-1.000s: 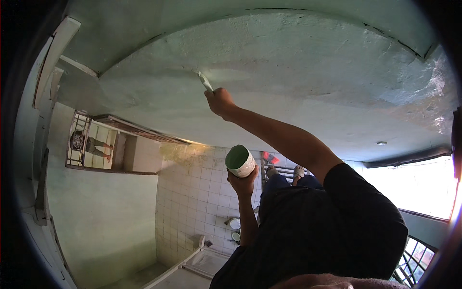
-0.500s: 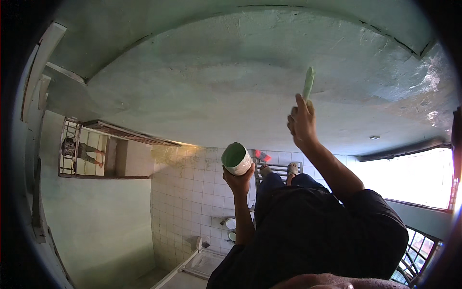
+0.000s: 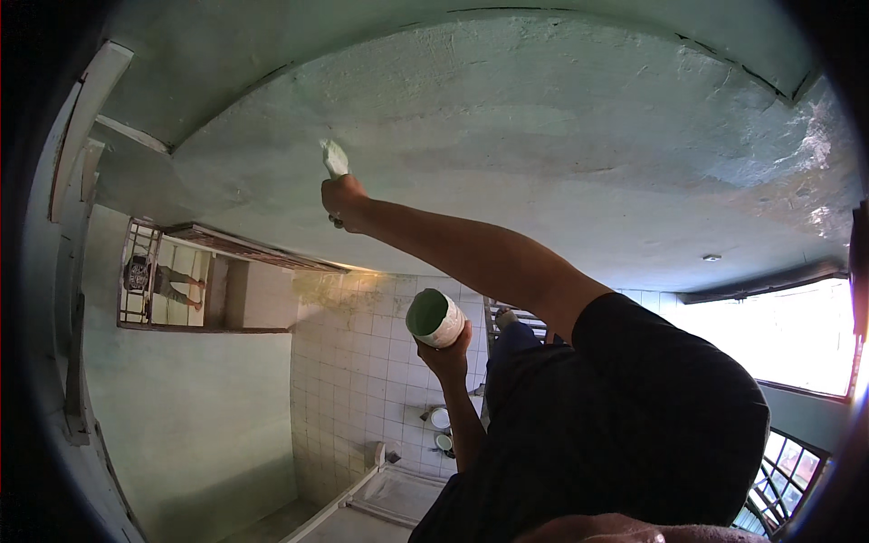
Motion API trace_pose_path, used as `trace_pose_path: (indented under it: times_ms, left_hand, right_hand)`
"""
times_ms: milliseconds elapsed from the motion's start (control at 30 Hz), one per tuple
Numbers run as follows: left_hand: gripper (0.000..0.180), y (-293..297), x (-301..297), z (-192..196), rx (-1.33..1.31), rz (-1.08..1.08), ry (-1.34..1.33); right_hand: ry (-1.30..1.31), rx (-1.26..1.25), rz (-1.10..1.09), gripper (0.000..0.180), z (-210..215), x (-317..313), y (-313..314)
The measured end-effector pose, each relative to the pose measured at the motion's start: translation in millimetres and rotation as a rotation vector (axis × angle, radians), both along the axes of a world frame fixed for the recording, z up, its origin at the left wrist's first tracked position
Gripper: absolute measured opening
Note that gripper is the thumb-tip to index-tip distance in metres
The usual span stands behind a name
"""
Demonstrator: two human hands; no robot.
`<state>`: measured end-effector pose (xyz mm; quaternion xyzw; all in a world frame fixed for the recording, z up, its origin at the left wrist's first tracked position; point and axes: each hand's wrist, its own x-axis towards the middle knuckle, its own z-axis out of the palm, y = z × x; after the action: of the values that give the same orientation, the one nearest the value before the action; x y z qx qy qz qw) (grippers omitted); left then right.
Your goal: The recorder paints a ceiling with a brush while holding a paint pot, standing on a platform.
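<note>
My right hand (image 3: 345, 200) is closed round a paintbrush (image 3: 335, 159) with pale green paint on it. The arm reaches across to the left, and the bristles are at the pale green wall (image 3: 471, 145); whether they touch it I cannot tell. Lower down, my left hand (image 3: 444, 359) grips a white paint container (image 3: 438, 319) from underneath and the side. Its mouth tilts up to the left, and green shows on the inside. How much paint lies in it is hidden.
A metal ladder (image 3: 494, 314) is under my feet, partly hidden by my arm. Small pots (image 3: 439, 418) stand on the white tiled floor (image 3: 344, 362). A person (image 3: 163, 279) is beyond the doorway at left. A bright window (image 3: 778, 335) opens at right.
My right hand has swung far to the left along the wall with the paintbrush, its forearm now crossing above the ladder. My left hand and the container have shifted slightly left and down.
</note>
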<state>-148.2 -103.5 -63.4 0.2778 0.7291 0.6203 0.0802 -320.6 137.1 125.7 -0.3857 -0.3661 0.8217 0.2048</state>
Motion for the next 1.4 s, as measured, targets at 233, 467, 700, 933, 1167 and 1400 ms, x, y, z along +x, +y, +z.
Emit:
trace_pose_path:
  times_ms: [233, 467, 700, 933, 1167, 1400]
  left_hand:
    - [0.083, 6.9, -2.3, -5.2, 0.01, -0.105, -0.121]
    - [0.077, 22.3, -5.0, -4.2, -0.01, -0.186, -0.082]
    - [0.078, 18.8, 0.3, -1.1, -0.036, -0.219, -0.048]
    - [0.079, 6.5, -0.1, -3.3, -0.05, -0.182, -0.065]
    - [0.079, -17.8, 5.0, -3.1, -0.035, 0.024, -0.076]
    - [0.08, -16.3, 8.8, 3.1, 0.045, 0.027, -0.11]
  right_hand:
    - [0.417, 0.003, 0.025, 0.001, -27.1, 134.1, 68.5]
    - [0.344, -0.009, -0.371, 0.027, -18.3, 334.3, 49.3]
    - [0.204, 0.146, -0.863, 0.019, -25.1, 313.4, 22.4]
    - [0.136, 0.081, -0.572, 0.025, -5.6, 104.9, 23.3]
    - [0.0, -0.034, -0.217, 0.025, 26.1, -85.8, 11.8]
    - [0.045, -0.099, 0.096, 0.019, 20.6, -73.3, 54.2]
